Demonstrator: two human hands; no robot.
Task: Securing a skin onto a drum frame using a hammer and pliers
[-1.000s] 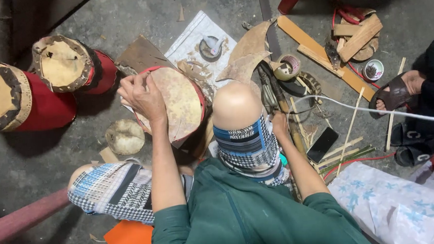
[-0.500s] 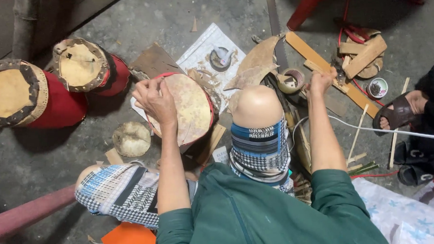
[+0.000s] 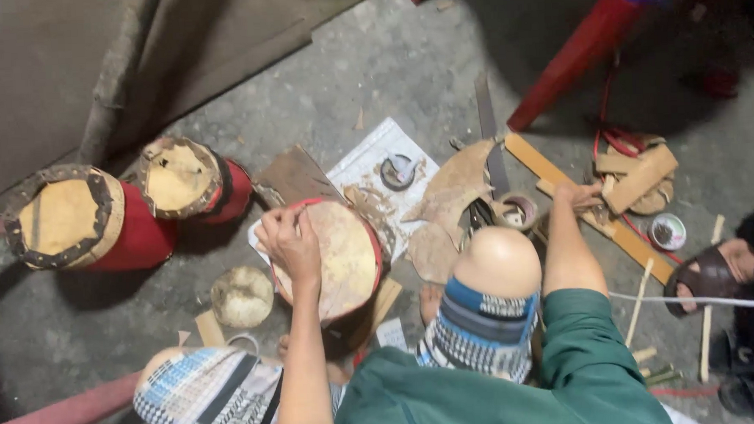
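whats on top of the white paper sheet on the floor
A small round tin sits on the white paper sheet, with brown hide scraps overlapping its right edge. The red-rimmed drum under the left hand covers its near corner.

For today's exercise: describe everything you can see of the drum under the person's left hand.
The drum is small and round, with a pale tan, mottled skin head and a red rim showing along its top and right edge. It tilts on its side, head turned up toward the camera, on the concrete floor between the person's knees. The left hand rests on its upper left edge, fingers curled over the rim. Its body is mostly hidden.
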